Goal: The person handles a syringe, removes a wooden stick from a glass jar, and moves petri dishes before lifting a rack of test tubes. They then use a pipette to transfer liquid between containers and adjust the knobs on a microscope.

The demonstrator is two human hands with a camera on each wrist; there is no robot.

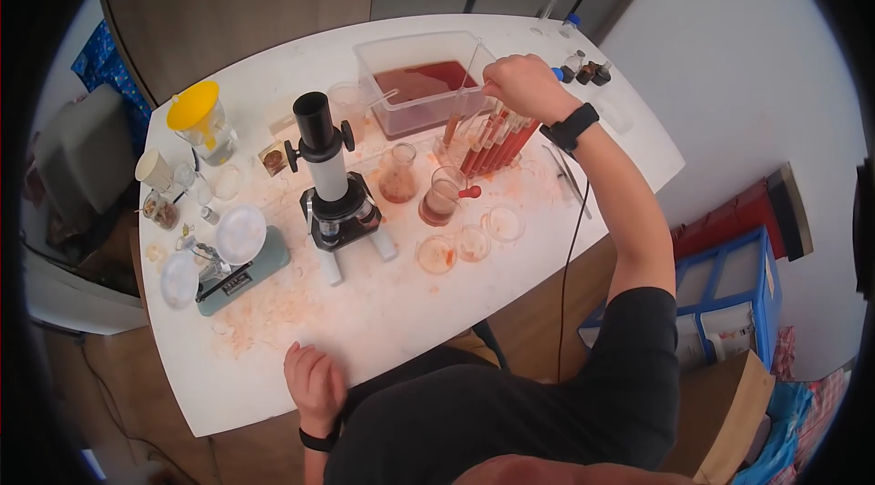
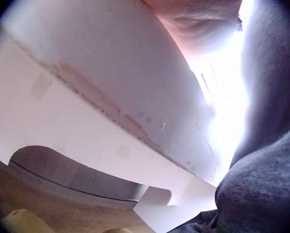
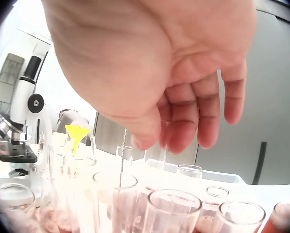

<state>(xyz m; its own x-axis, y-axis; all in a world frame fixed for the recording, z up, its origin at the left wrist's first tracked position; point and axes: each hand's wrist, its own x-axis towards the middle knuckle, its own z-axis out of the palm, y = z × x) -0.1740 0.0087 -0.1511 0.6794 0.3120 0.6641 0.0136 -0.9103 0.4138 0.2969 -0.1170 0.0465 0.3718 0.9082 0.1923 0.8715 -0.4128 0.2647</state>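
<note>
My right hand [image 1: 529, 84] is over a rack of test tubes [image 1: 497, 143] filled with red liquid. In the right wrist view, its thumb and index finger pinch the top of a clear glass tube [image 3: 156, 156]. A twisted wire stem [image 3: 122, 165] rises beside the thumb from among the open glass rims. Loosely curled and holding nothing, my left hand [image 1: 314, 385] is at the table's front edge. The left wrist view catches mostly the table edge [image 2: 106, 107] and dark clothing. Just behind the rack is a clear plastic box [image 1: 415, 116] with red liquid.
A microscope [image 1: 328, 180] stands mid-table, with a conical flask [image 1: 398, 177], a beaker [image 1: 439, 202] and several petri dishes [image 1: 503, 222] to its right. Left are a balance [image 1: 246, 275] and a yellow funnel [image 1: 193, 106]. Tweezers [image 1: 567, 177] lie near the right edge; small bottles [image 1: 585, 73] stand behind.
</note>
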